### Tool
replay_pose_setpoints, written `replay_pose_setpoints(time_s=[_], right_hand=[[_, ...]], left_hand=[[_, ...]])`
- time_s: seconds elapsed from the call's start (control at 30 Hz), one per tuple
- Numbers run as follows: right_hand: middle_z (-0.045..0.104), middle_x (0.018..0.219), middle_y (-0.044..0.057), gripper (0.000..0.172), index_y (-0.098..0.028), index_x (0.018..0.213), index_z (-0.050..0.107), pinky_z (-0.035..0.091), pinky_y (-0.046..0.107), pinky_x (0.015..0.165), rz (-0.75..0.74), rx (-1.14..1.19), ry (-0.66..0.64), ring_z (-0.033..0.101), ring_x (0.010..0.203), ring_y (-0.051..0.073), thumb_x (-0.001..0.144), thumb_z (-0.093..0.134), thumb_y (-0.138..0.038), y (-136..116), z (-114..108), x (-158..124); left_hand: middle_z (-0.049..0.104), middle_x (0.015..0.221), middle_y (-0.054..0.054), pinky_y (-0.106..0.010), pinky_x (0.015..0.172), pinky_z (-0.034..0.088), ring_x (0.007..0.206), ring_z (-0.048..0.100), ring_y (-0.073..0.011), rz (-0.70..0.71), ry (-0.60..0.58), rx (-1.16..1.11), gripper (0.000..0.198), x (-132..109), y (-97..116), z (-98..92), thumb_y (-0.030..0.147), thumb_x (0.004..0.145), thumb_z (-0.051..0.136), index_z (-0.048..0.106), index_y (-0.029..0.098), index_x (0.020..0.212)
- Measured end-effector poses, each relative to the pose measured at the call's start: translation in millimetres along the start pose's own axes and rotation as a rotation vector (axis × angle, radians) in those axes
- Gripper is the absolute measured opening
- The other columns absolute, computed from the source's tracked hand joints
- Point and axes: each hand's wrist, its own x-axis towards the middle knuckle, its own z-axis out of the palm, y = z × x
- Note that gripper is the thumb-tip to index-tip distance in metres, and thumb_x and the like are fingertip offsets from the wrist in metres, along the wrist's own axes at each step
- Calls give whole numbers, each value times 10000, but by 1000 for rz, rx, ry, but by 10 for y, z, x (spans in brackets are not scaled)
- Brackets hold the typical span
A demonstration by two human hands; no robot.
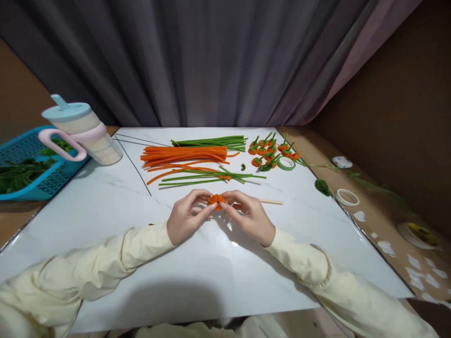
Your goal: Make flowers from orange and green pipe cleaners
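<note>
Centrally, roundish orange piece (217, 201) — ribs uppermost, long axis unclear — left fingers (206, 214), right fingers (230, 212) clamped on it

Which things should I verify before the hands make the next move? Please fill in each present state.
1. Orange piece held from both sides: ok, left hand and right hand pinch it.
2. Back of the piece sound: cannot tell, hidden.
3. Loose strips sorted by colour: not ok, orange and green cross.
4. Cup away from hands: ok, far left.
5. Green tape on the table: ok.
</note>
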Motion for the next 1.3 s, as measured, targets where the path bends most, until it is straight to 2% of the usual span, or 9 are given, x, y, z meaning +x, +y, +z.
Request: replay_pose_setpoints(time_s=[0.17, 0.4, 0.67, 0.73, 0.83, 0.9, 0.97, 1.13, 1.3], right_hand=[[632, 850, 43, 179, -169, 997, 602, 518, 238, 603, -30, -6, 25, 593, 715, 136, 856, 546, -266, 22, 22, -11], [639, 862, 51, 159, -174, 982, 628, 492, 236, 638, -175, -146, 39, 596, 759, 139, 896, 505, -226, 18, 44, -20], [635, 879, 58, 177, -173, 941, 649, 511, 240, 605, -75, -12, -17, 607, 732, 143, 886, 527, -289, 88, 28, 56], [635, 889, 63, 190, -176, 938, 648, 522, 246, 606, -83, 12, -20, 612, 746, 151, 878, 535, -317, 137, 20, 105], [636, 888, 66, 192, -178, 940, 643, 528, 248, 606, -107, 18, 9, 614, 748, 155, 874, 540, -326, 192, 17, 157], [634, 877, 63, 177, -177, 942, 640, 524, 243, 611, -122, 4, 30, 611, 740, 148, 876, 537, -305, 198, 22, 164], [631, 860, 56, 158, -176, 941, 638, 517, 234, 621, -148, -24, 44, 604, 734, 140, 879, 535, -279, 178, 30, 152], [622, 816, 45, 147, -173, 925, 628, 507, 223, 618, -205, -56, 38, 588, 714, 129, 889, 515, -260, 103, 49, 120], [618, 824, 53, 153, -179, 925, 620, 511, 229, 611, -184, -67, 49, 593, 720, 135, 894, 506, -276, 106, 50, 116]], left_hand=[[607, 954, -49, -279, 678, 601, 874, 625, -169, -27, -17, -101, 227, 35, -2, -1, 242, 786, 631, 564, 167, 989], [634, 903, -49, -238, 689, 564, 833, 633, -155, 16, -5, -41, 166, 30, 9, -18, 226, 789, 632, 609, 159, 940], [635, 810, -64, -281, 714, 512, 797, 599, -173, 181, -20, 110, 109, 77, 12, -60, 238, 814, 598, 681, 175, 846], [642, 851, -72, -288, 732, 514, 798, 608, -176, 136, -12, 73, 146, 111, 20, -67, 270, 813, 597, 693, 170, 858], [648, 920, -65, -282, 674, 538, 686, 626, -147, -64, -8, -81, 254, 164, 43, -75, 344, 812, 586, 674, 161, 965], [656, 877, -46, -277, 621, 550, 603, 621, -129, -206, -18, -211, 302, 194, 51, -81, 377, 785, 612, 653, 151, 981], [654, 822, -29, -267, 591, 555, 584, 619, -124, -290, -32, -322, 309, 218, 43, -89, 379, 734, 668, 647, 141, 931], [629, 847, -13, -237, 590, 562, 615, 621, -107, -372, -33, -497, 314, 239, 9, -92, 315, 631, 765, 629, 130, 845], [617, 825, -14, -250, 644, 567, 683, 623, -117, -403, -35, -529, 285, 230, 20, -82, 319, 683, 731, 614, 123, 855]])
